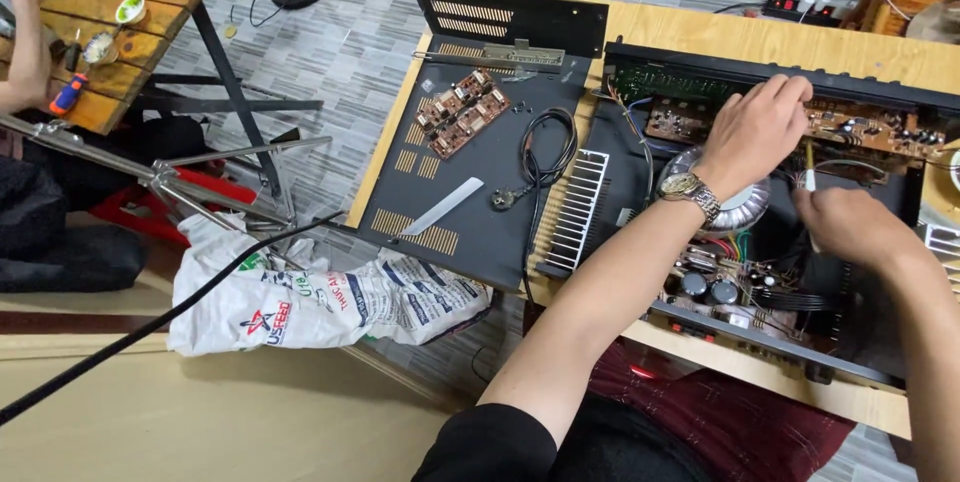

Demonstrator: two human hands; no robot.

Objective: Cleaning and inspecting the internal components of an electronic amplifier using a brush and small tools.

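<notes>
Your left hand (755,132), watch on its wrist, rests over the open amplifier chassis (770,202) on the bench (700,32), fingers pressed together on the brown circuit board (860,127) at the chassis's far side. Your right hand (850,224) pinches a thin yellow-handled tool (809,167) upright just beside the toroidal transformer (735,204).

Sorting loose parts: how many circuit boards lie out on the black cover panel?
1: a brown circuit board on the black cover panel, left of the open chassis. Others remain mounted inside.
</notes>
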